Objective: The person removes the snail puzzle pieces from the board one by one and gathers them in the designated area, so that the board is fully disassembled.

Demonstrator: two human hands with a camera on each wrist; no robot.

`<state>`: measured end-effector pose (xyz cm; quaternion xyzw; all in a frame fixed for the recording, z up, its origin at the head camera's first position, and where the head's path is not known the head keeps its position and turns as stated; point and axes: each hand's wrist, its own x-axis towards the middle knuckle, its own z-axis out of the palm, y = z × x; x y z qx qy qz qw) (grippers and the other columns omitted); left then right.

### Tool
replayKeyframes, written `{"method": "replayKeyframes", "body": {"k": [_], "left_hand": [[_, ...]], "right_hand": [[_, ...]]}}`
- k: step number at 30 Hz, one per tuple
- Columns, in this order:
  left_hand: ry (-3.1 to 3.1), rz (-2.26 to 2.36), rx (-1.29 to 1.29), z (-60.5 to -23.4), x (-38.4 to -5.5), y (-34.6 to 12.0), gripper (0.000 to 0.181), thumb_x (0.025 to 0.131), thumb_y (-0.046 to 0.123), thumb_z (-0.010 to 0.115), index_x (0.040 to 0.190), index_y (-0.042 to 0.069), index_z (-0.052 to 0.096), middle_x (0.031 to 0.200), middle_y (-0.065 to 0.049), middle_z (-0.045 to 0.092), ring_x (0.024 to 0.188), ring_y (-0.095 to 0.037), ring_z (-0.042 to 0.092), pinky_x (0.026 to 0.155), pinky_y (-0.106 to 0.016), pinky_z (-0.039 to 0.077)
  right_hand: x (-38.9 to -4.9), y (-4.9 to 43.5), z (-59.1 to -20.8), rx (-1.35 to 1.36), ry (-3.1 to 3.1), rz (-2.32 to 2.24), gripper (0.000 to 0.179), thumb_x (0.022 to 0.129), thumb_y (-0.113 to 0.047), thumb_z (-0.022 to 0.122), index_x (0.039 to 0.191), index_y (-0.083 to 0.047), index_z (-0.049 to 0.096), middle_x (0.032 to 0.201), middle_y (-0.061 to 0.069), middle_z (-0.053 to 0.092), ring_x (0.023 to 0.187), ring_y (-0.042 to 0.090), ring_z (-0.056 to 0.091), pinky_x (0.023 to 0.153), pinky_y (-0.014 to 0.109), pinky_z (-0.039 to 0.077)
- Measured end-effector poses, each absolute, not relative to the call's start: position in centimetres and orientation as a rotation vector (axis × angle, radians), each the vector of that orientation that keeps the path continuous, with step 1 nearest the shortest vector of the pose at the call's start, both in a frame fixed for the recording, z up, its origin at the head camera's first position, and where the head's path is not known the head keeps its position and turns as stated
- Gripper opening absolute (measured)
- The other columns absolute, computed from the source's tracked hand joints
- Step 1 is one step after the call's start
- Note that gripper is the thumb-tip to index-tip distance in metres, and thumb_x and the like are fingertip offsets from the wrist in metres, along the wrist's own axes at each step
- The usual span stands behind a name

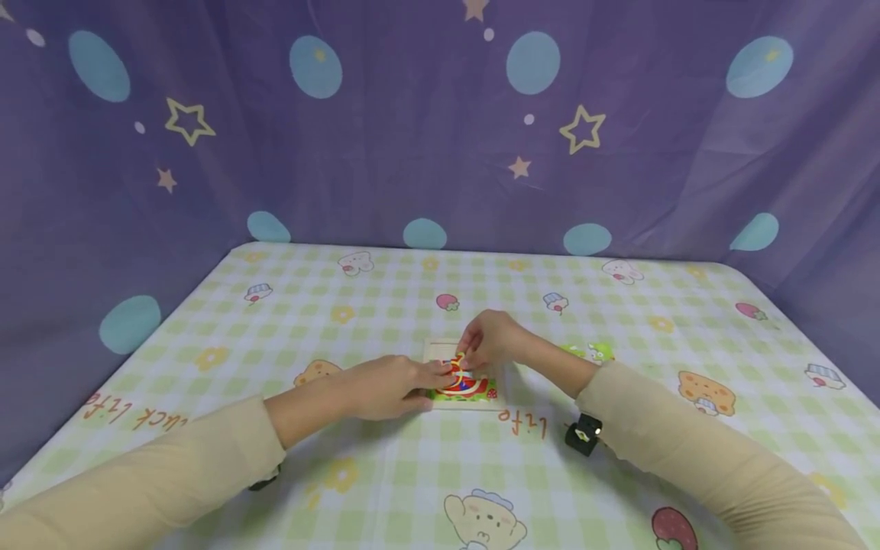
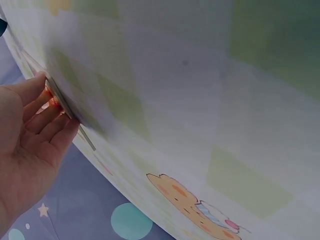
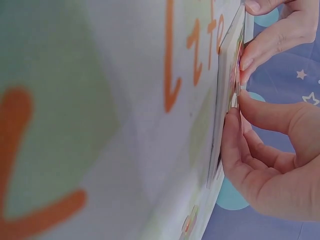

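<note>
A small wooden jigsaw board (image 1: pixel 440 344) lies on the table, with red, yellow and green printed pieces (image 1: pixel 474 388) inside its pale frame. My left hand (image 1: pixel 392 386) reaches in from the left. Its extended fingers rest over the pieces, and the thumb is at the frame's near left corner; in the left wrist view the fingers (image 2: pixel 47 122) lie against the board. From the far right comes my right hand (image 1: pixel 491 338), pinching a puzzle piece (image 3: pixel 234 100) between thumb and fingertips close over the board. The fingers cover part of the picture.
Bright green puzzle pieces (image 1: pixel 600 351) lie on the table to the right of the board, beyond the right forearm. A checked cloth with cartoon prints (image 1: pixel 385 473) covers the table. Purple curtain (image 1: pixel 426 137) hangs behind and at the sides.
</note>
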<state>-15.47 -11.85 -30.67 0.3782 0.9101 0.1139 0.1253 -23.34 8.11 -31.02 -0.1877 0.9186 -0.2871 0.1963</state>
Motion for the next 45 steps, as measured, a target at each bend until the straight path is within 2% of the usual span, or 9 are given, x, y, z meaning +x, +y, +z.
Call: {"method": "replayKeyframes", "body": {"k": [17, 29, 32, 34, 36, 38, 39, 42, 45], "left_hand": [[2.646, 0.274, 1.098, -30.1, -15.2, -11.2, 0.041, 0.095, 0.025, 0.06, 0.136, 0.016, 0.056, 0.145, -0.003, 0.05, 0.135, -0.022, 0.049, 0.108, -0.042, 0.045], [2.65, 0.215, 1.069, -30.0, -14.7, -10.4, 0.04, 0.096, 0.025, 0.059, 0.134, 0.012, 0.057, 0.14, -0.012, 0.052, 0.131, -0.025, 0.052, 0.106, -0.04, 0.047], [2.66, 0.193, 1.074, -30.1, -14.9, -10.2, 0.04, 0.096, 0.025, 0.059, 0.133, 0.012, 0.058, 0.138, -0.011, 0.053, 0.12, -0.025, 0.062, 0.1, -0.034, 0.052], [2.661, 0.186, 1.066, -30.0, -15.0, -10.2, 0.039, 0.095, 0.026, 0.06, 0.133, 0.013, 0.058, 0.138, -0.01, 0.053, 0.098, -0.021, 0.07, 0.092, -0.028, 0.054], [2.659, 0.187, 1.057, -30.0, -15.0, -10.1, 0.039, 0.095, 0.027, 0.06, 0.132, 0.013, 0.058, 0.138, -0.008, 0.054, 0.072, -0.015, 0.067, 0.082, -0.023, 0.053], [2.657, 0.198, 1.053, -30.1, -15.1, -10.1, 0.039, 0.095, 0.026, 0.06, 0.132, 0.013, 0.059, 0.137, -0.007, 0.055, 0.061, -0.012, 0.06, 0.078, -0.022, 0.051], [2.658, 0.196, 1.052, -30.1, -15.1, -10.2, 0.039, 0.095, 0.027, 0.06, 0.132, 0.013, 0.059, 0.137, -0.006, 0.055, 0.062, -0.012, 0.061, 0.078, -0.022, 0.051], [2.66, 0.192, 1.052, -30.2, -15.0, -10.3, 0.039, 0.096, 0.027, 0.059, 0.132, 0.014, 0.058, 0.139, -0.003, 0.054, 0.092, -0.017, 0.07, 0.088, -0.024, 0.053], [2.659, 0.198, 1.065, -30.3, -15.0, -10.4, 0.039, 0.096, 0.027, 0.058, 0.133, 0.014, 0.058, 0.141, -0.003, 0.052, 0.126, -0.023, 0.057, 0.102, -0.032, 0.051]], "right_hand": [[-23.5, 8.3, -31.1, -0.566, 2.573, -0.787, 0.011, 0.077, -0.011, 0.08, 0.084, -0.007, 0.073, 0.07, 0.0, 0.066, 0.06, 0.007, 0.055, 0.058, 0.015, 0.045], [-23.4, 8.3, -30.8, -0.551, 2.584, -0.752, 0.012, 0.077, -0.014, 0.08, 0.085, -0.009, 0.072, 0.074, 0.0, 0.067, 0.065, 0.008, 0.055, 0.061, 0.016, 0.043], [-23.4, 8.4, -30.7, -0.532, 2.581, -0.744, 0.013, 0.078, -0.016, 0.08, 0.086, -0.009, 0.072, 0.075, 0.0, 0.068, 0.066, 0.008, 0.056, 0.061, 0.016, 0.043], [-23.5, 8.5, -30.6, -0.507, 2.563, -0.764, 0.013, 0.078, -0.015, 0.08, 0.087, -0.008, 0.072, 0.074, 0.0, 0.067, 0.064, 0.008, 0.056, 0.06, 0.016, 0.043], [-23.5, 8.6, -30.5, -0.472, 2.525, -0.806, 0.014, 0.078, -0.012, 0.079, 0.088, -0.006, 0.071, 0.073, 0.0, 0.066, 0.062, 0.007, 0.057, 0.059, 0.015, 0.046], [-23.5, 8.7, -30.5, -0.427, 2.467, -0.88, 0.014, 0.079, -0.007, 0.077, 0.09, -0.003, 0.07, 0.071, 0.0, 0.066, 0.059, 0.006, 0.058, 0.058, 0.016, 0.05], [-23.5, 8.8, -30.5, -0.403, 2.435, -0.919, 0.014, 0.079, -0.005, 0.076, 0.091, -0.002, 0.069, 0.071, 0.001, 0.066, 0.058, 0.006, 0.059, 0.058, 0.017, 0.052], [-23.5, 9.0, -30.6, -0.362, 2.36, -1.019, 0.016, 0.08, -0.001, 0.073, 0.095, 0.002, 0.068, 0.071, 0.002, 0.068, 0.057, 0.006, 0.063, 0.062, 0.021, 0.057], [-23.5, 9.3, -30.7, -0.344, 2.319, -1.091, 0.018, 0.081, 0.0, 0.072, 0.098, 0.003, 0.067, 0.074, 0.005, 0.07, 0.058, 0.008, 0.065, 0.067, 0.025, 0.06]]}}
